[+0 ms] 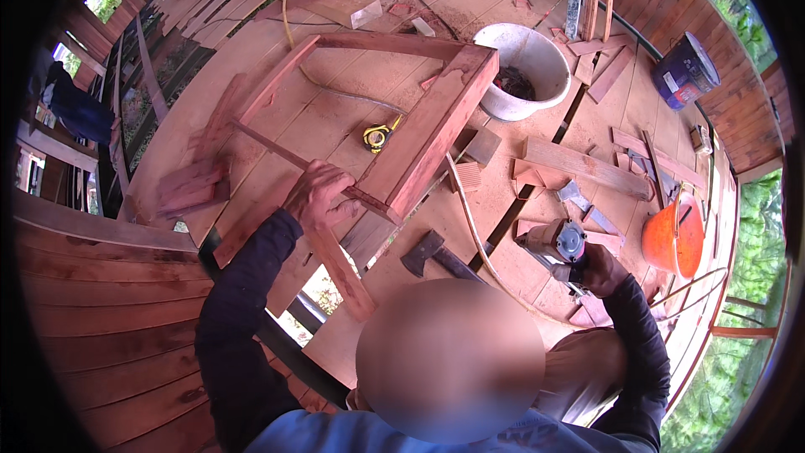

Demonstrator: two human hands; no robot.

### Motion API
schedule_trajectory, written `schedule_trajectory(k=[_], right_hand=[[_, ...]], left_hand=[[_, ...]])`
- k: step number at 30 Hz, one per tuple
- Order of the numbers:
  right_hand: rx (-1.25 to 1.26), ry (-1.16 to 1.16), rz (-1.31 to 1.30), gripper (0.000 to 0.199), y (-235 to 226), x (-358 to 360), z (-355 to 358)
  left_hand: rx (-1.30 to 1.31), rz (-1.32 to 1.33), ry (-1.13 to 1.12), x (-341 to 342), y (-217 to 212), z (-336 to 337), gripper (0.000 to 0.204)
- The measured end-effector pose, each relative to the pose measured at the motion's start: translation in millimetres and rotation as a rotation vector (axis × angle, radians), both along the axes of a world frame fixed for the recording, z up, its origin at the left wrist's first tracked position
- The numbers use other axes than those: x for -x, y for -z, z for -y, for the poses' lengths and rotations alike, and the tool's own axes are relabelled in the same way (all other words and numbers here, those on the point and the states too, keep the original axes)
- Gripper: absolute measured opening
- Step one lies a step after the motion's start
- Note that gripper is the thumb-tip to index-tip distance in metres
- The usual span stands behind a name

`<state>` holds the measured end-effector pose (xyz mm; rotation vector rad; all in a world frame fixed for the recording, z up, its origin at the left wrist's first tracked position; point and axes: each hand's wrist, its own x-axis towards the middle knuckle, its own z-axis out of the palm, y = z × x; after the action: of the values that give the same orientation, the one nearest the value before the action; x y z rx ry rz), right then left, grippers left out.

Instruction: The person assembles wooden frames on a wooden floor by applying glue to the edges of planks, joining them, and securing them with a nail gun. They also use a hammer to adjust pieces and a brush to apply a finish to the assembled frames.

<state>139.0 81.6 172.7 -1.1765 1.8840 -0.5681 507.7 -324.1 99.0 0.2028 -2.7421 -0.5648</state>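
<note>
My left hand is closed round the thin near rail of a reddish wooden frame, which lies on the plank floor. One side of the frame is a wide board; the other sides are narrower strips. In my right hand is a pneumatic nail gun, held by its handle to the right of the frame and apart from it. A yellow tape measure rests inside the frame. Between the frame and the nail gun lies a hatchet with a dark head.
A white bucket with dark contents stands beyond the frame. An orange bucket and a dark blue pail are at the right. A pale hose crosses the floor among wood offcuts. Gaps open between some floor planks.
</note>
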Motion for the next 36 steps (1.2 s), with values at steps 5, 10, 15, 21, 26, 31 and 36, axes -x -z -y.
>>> schedule_trajectory(k=[5,10,15,21,26,31,36], right_hand=[[-0.086,0.059,0.015,0.046,-6.2,-4.6,5.0],[-0.075,0.057,-0.035,0.051,5.5,1.2,-2.2],[-0.024,0.035,-0.062,0.047,7.7,-2.8,9.2],[-0.045,0.045,-0.034,0.046,0.2,-6.3,28.7],[-0.18,0.028,-0.035,0.046,-18.9,-10.4,53.0],[-0.065,0.034,-0.027,0.047,-3.5,-1.8,49.8],[-0.039,0.012,-0.047,0.046,-1.0,1.3,55.8]], left_hand=[[0.031,-0.064,-0.025,-9.4,-4.8,0.5,0.035],[0.103,-0.139,-0.026,-24.1,-26.0,18.7,0.026],[0.134,-0.038,0.052,-28.9,-45.9,29.5,0.023],[0.14,0.072,0.145,0.1,-96.2,44.6,0.021],[0.092,0.121,0.196,23.6,-143.4,69.3,0.024],[0.11,0.143,0.067,39.2,-186.7,100.8,0.031],[0.121,0.183,0.013,50.9,-213.0,120.0,0.033]])
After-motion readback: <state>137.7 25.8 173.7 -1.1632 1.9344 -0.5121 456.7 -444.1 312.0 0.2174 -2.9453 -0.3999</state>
